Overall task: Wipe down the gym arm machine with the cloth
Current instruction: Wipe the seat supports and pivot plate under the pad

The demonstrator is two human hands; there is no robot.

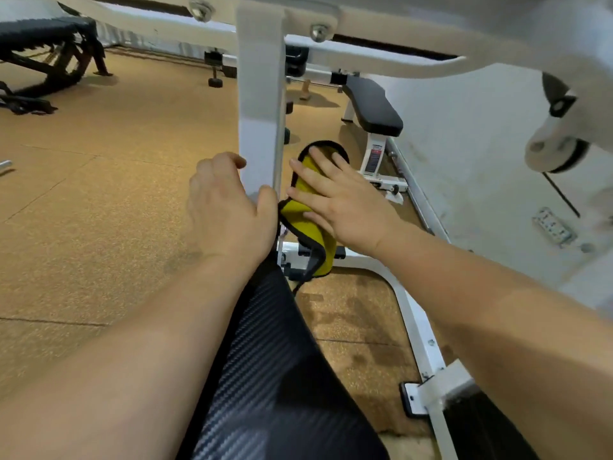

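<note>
Fingers (311,175) of R hand (345,207) lie flat, pressing the yellow cloth (295,212) on the white post (260,127). L hand (229,207) grips the post. Wiping step's on; next prob. needs a steady rub up & down.

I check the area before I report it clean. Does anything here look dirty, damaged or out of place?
Yes. The floor inside the machine's white base frame shows dark blotches, like stains or damp, while the floor elsewhere is evenly coloured. The white wall behind has grey scuffs. Nothing looks broken or askew.
</note>
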